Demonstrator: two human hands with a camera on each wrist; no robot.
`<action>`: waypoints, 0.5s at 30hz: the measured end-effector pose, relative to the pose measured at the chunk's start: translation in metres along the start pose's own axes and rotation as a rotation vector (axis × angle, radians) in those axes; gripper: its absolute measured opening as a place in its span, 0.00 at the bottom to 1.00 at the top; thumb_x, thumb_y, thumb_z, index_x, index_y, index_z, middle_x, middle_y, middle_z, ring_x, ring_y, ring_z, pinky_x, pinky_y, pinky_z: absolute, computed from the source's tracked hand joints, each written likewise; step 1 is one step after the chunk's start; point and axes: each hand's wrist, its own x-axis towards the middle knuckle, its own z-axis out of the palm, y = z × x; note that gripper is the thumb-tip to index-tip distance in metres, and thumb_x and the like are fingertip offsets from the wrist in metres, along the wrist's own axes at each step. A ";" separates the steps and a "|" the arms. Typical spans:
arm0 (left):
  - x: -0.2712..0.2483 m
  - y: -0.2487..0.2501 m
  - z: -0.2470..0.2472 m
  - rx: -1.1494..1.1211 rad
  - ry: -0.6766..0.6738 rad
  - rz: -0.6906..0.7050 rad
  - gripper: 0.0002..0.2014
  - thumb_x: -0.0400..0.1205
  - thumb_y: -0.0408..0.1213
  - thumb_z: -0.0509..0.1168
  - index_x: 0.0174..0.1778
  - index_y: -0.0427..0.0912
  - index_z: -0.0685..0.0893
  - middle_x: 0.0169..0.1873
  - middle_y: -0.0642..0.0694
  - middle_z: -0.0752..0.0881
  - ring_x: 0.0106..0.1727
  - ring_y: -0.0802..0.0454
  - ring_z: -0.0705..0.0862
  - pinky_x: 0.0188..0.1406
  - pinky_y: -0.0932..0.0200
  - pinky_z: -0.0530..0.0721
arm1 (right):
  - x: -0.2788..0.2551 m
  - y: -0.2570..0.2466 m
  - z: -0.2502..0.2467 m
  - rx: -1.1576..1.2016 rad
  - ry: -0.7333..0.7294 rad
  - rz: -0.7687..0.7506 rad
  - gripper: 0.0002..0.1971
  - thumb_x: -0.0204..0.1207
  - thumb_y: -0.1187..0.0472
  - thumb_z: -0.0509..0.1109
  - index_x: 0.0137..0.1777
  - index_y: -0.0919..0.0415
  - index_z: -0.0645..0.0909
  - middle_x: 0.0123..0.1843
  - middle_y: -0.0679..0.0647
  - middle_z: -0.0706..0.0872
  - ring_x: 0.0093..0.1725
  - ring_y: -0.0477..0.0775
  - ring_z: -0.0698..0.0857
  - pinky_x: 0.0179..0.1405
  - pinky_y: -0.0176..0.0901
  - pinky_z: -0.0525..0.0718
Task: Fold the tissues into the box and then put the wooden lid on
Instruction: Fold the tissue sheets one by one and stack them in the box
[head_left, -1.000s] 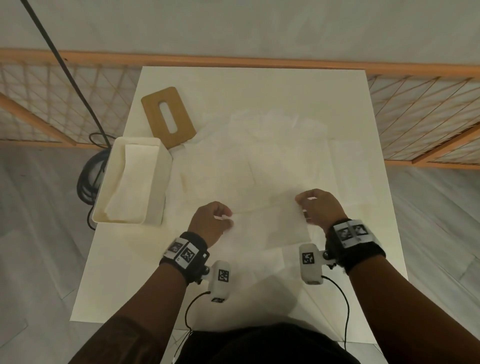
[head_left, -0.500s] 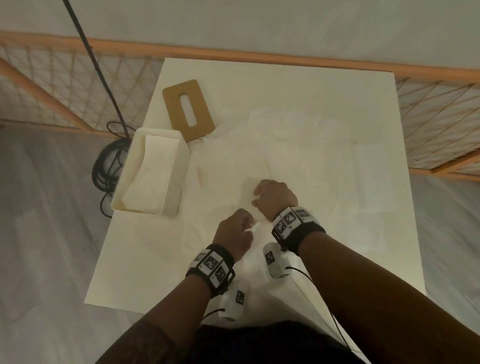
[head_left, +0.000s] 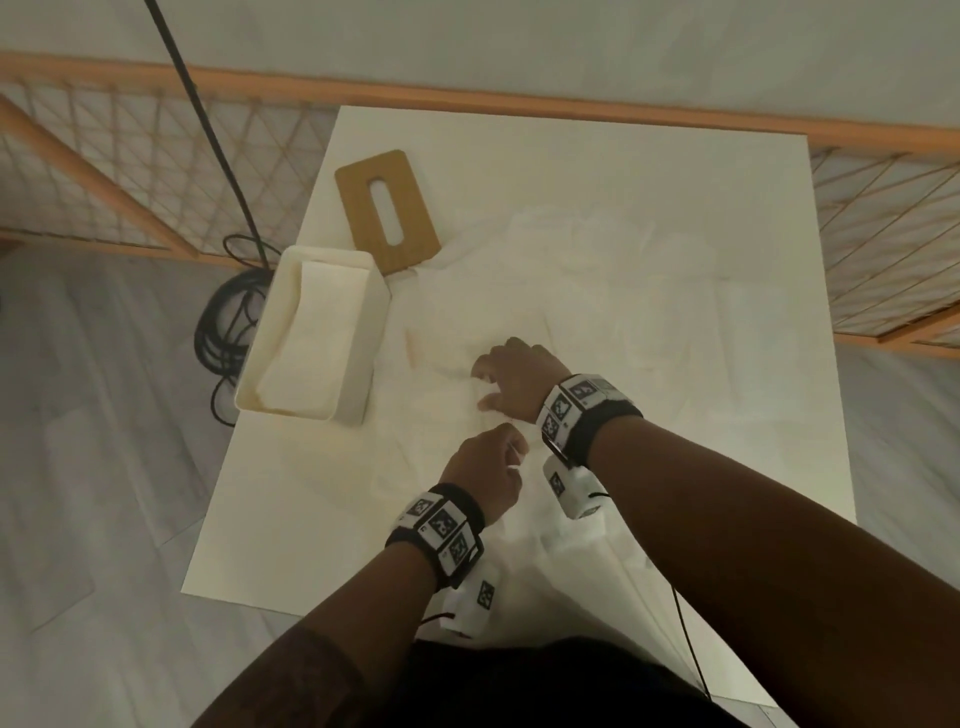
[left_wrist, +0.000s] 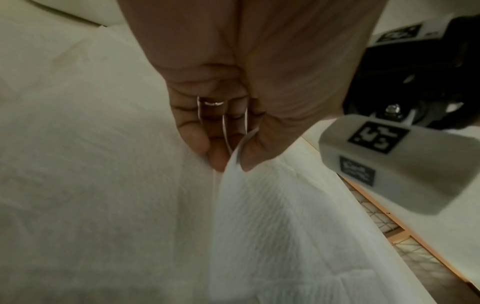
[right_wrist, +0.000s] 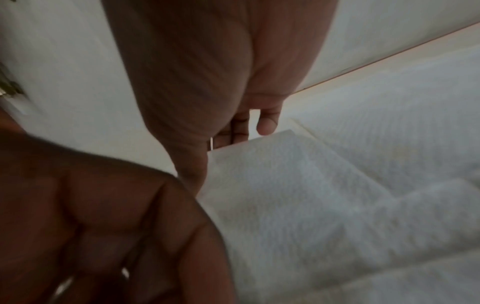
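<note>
1. A white tissue lies half-folded near the middle of the table, on top of a spread of other loose tissues; how many make up the spread cannot be told, since their edges blur together.
2. The left hand pinches one edge of that tissue between thumb and curled fingers, a grip the left wrist view shows plainly, with one ring on a finger.
3. The right hand rests just beyond the left, fingers bent down onto the tissue; in the right wrist view its thumb and fingers meet the tissue's upper edge, though motion blur hides whether they truly pinch it.
4. One white box stands open at the table's left edge, a stack of folded tissues already inside.
5. One wooden lid, with a single slot, lies flat just behind the box, one corner close to its rim.
6. Two wristbands with black-and-white markers wrap the forearms, one each.
7. An orange-framed lattice railing and a coil of black cable sit on the floor beyond the table.
</note>
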 end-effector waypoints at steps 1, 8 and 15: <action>0.000 -0.001 0.000 -0.001 -0.003 0.001 0.12 0.79 0.29 0.65 0.55 0.49 0.82 0.48 0.53 0.87 0.48 0.54 0.84 0.53 0.57 0.85 | 0.001 0.000 -0.003 0.026 0.013 0.002 0.19 0.83 0.47 0.71 0.71 0.52 0.80 0.62 0.48 0.84 0.68 0.54 0.77 0.66 0.50 0.73; 0.003 -0.006 -0.002 -0.023 0.015 0.032 0.13 0.78 0.27 0.65 0.54 0.47 0.83 0.45 0.54 0.85 0.46 0.53 0.83 0.51 0.56 0.86 | -0.023 0.028 -0.041 0.433 0.317 0.177 0.09 0.82 0.52 0.72 0.59 0.53 0.85 0.49 0.47 0.87 0.47 0.53 0.85 0.47 0.42 0.76; 0.008 -0.013 -0.001 -0.026 -0.035 -0.009 0.14 0.76 0.27 0.62 0.47 0.52 0.82 0.41 0.56 0.84 0.44 0.55 0.83 0.45 0.62 0.82 | -0.040 0.049 -0.052 0.471 0.355 0.325 0.03 0.83 0.52 0.69 0.52 0.48 0.84 0.47 0.44 0.88 0.41 0.47 0.85 0.34 0.35 0.75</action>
